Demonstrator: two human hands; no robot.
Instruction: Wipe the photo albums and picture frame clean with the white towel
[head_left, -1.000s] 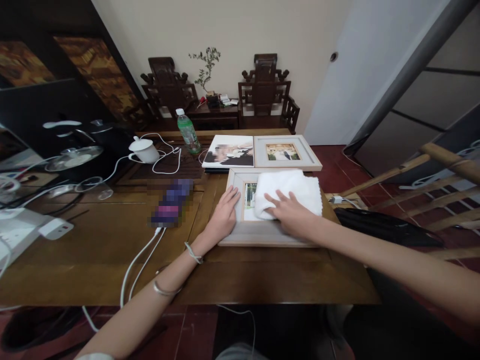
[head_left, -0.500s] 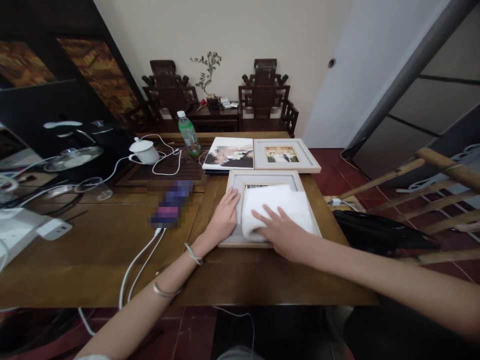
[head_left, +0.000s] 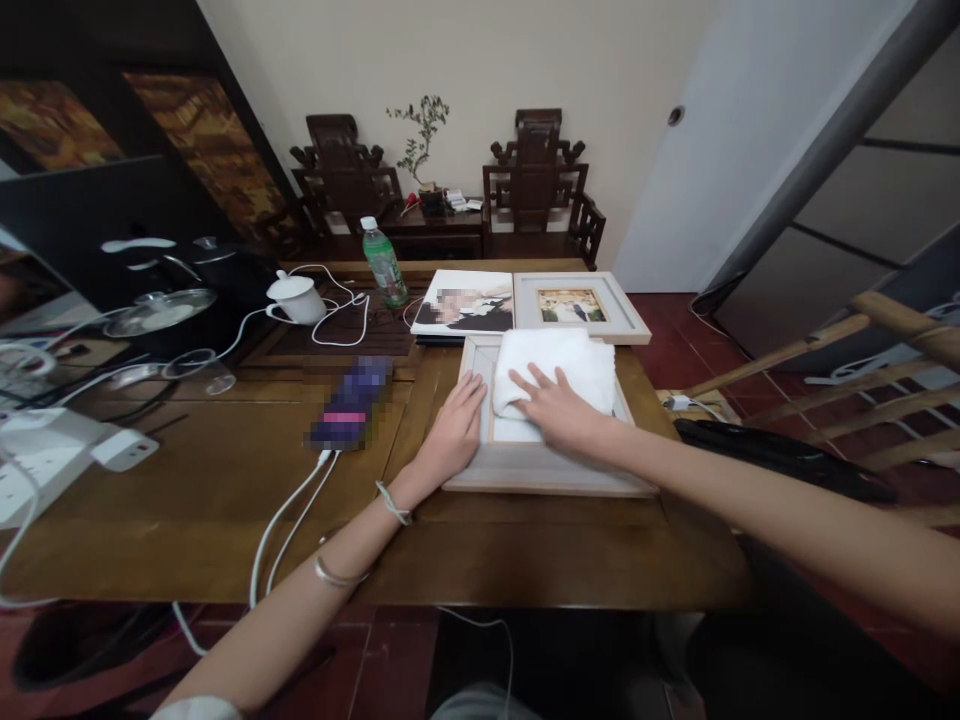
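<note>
A folded white cloth (head_left: 555,365) lies on the far part of a light wooden picture frame (head_left: 555,475). My right hand (head_left: 559,408) rests on the cloth with its fingers spread and pressing down; its thumb side is partly hidden. On the frame's left edge lies my left hand (head_left: 456,425), fingers stretched out flat along the wood. The cloth and my right hand cover the upper middle of the frame, so its picture is hidden.
Behind the frame lie a photo print panel (head_left: 463,303) and a second framed photo (head_left: 626,315). To the left are a phone (head_left: 349,405) with charging cables, a green bottle (head_left: 385,265), a lidded white cup (head_left: 294,298) and a clear plastic cup (head_left: 199,372).
My right hand and the cloth have moved away from me toward the frame's far edge, uncovering the near part. The left hand stays on the left edge.
</note>
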